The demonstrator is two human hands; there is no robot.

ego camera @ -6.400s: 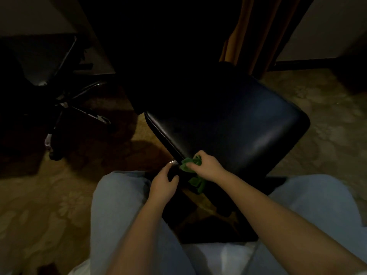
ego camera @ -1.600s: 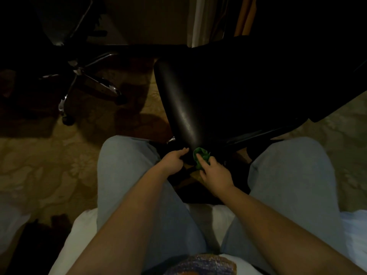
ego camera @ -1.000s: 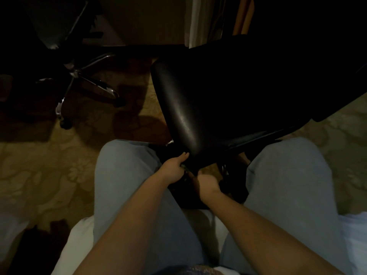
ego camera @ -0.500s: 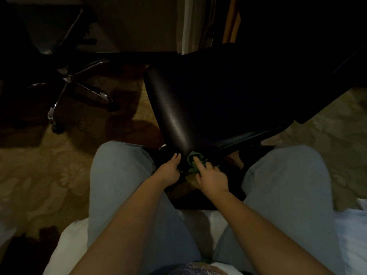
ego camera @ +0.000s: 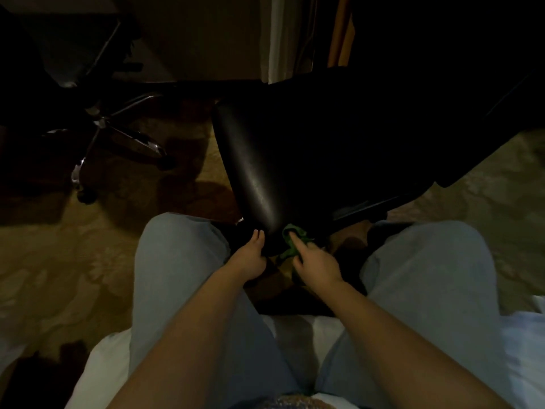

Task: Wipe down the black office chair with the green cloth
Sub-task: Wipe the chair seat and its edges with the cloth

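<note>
Most green cloth under right hand

the black office chair wears smooth leather-like upholstery with a faint grain and a dull sheen along its left edge. the green cloth is soft, crumpled, matt fabric. the second chair's base is polished, glossy metal. the carpet looks matt and patterned, the trousers plain matt cloth.

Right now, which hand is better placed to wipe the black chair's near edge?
Right. The right hand holds the crumpled green cloth against the near corner of the black padded chair seat; the left hand just rests there, bare.
</note>
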